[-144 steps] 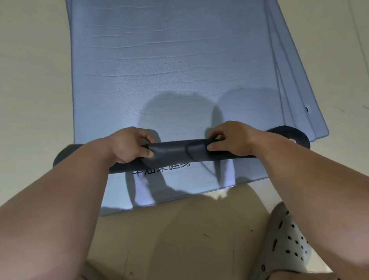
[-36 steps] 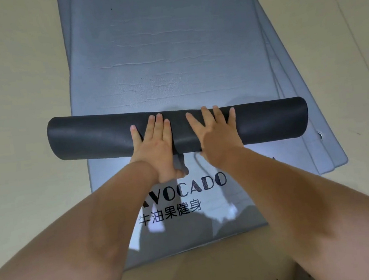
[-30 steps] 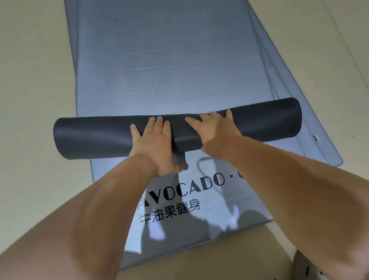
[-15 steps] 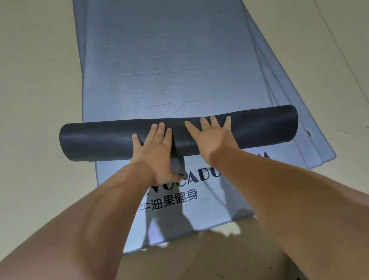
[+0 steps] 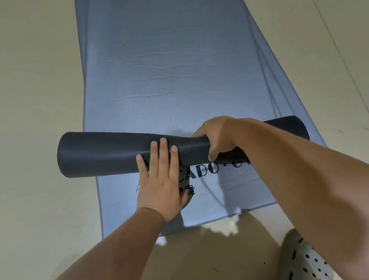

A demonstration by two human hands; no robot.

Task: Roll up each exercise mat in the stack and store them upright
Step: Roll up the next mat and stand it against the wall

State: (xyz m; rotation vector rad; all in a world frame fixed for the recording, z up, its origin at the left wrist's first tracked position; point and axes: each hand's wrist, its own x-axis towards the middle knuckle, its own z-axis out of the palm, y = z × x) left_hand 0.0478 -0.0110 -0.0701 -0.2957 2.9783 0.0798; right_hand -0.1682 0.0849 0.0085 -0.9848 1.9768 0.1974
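Observation:
A stack of grey-blue exercise mats (image 5: 166, 68) lies flat on the floor, running away from me. The top mat is partly rolled into a dark roll (image 5: 102, 152) lying crosswise on the stack, wider at its left end. My left hand (image 5: 162, 179) lies flat with straight fingers against the roll's near side. My right hand (image 5: 218, 136) grips the roll from above near its middle, fingers curled over the far side and thumb on the near side. Black lettering (image 5: 205, 170) shows on the mat below the roll, partly hidden by my hands.
Beige floor (image 5: 19, 89) surrounds the stack on both sides. The lower mats' edges (image 5: 289, 95) fan out to the right. A pale perforated clog (image 5: 305, 262) on my foot sits at the bottom right, near the stack's front edge.
My right hand has gone from flat on the roll to gripping it. The left hand stays flat. The roll's left end now looks wider and looser than before.

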